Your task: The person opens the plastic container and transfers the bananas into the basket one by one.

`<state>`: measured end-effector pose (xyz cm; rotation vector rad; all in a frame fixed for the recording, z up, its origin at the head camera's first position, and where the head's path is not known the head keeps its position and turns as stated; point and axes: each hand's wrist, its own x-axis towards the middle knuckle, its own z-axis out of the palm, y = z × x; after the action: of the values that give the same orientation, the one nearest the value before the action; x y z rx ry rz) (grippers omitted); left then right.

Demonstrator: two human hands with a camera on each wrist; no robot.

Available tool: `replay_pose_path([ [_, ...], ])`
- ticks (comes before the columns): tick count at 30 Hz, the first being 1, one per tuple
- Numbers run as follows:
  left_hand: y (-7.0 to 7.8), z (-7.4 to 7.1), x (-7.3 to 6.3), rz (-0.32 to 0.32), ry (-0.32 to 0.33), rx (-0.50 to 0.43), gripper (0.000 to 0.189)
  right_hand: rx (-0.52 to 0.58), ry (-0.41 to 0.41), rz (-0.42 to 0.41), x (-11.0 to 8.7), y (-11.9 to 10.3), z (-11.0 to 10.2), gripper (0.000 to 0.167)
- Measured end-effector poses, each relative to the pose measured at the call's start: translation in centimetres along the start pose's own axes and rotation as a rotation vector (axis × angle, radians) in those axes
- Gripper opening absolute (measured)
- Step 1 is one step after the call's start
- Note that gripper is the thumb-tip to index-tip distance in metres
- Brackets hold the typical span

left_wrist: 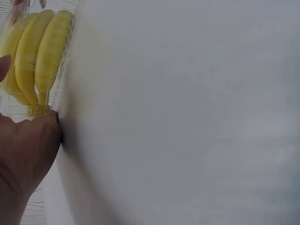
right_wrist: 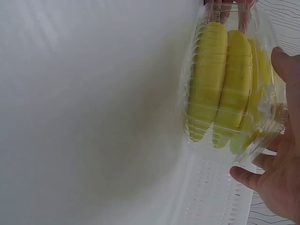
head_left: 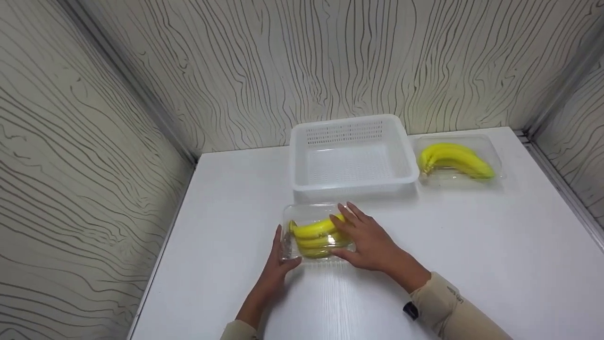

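A clear plastic clamshell box (head_left: pixel 314 208) sits in front of the basket, between the two hands. Inside it lies a bunch of yellow bananas (head_left: pixel 315 231), stem end to the left. My left hand (head_left: pixel 275 264) holds the box's left end, thumb at the near corner and fingers along the side. Spread over the right end, my right hand (head_left: pixel 370 241) grips it, with fingertips on the lid and thumb at the near edge. The right wrist view shows the ribbed side of the box and the right hand (right_wrist: pixel 281 159) around its end, by a lid edge.
A white perforated plastic basket (head_left: pixel 354 183) stands at the back of the white table (head_left: pixel 226 208), with nothing inside. To its right is a second clear box (head_left: pixel 495 151) with bananas (head_left: pixel 453 158). Wood-grain panels (head_left: pixel 264 56) enclose the table at the back and sides.
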<state>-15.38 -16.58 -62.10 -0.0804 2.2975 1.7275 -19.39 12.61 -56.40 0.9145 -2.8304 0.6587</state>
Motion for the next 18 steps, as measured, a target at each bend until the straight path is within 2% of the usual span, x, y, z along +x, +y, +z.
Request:
replay_pose_path([
  [18,0.12,0.01,-0.21,0.019,-0.007,-0.006,0.106,-0.063,0.020,-0.029,0.02,0.03,0.35,0.078],
])
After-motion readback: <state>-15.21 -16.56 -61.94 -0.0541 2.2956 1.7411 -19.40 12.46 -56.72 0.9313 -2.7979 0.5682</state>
